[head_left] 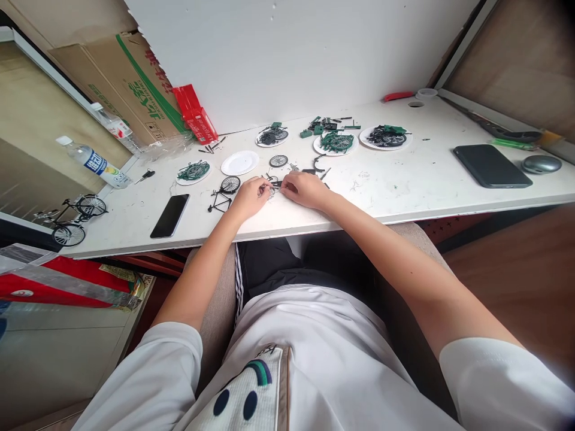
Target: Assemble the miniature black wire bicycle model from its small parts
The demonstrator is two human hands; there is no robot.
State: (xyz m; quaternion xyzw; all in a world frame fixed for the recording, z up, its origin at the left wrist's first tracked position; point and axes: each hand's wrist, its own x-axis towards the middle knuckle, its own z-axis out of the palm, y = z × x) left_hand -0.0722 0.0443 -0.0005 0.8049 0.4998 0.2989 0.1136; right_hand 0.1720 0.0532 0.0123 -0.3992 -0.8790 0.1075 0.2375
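The left hand [251, 197] and right hand [306, 189] are working over small dark parts [277, 184] between them
Fingers on both are lying close together, and whether they are pinching a part I cannot tell; a black bicycle frame [220, 201] is lying just left of the left hand, a loose wheel [278, 161] is resting beyond the gap between both hands, and a phone [171, 215] is lying farther left

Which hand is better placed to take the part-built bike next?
Likely the left: the left hand is right beside the part-built bike, while the right hand lies farther off, beyond the left.
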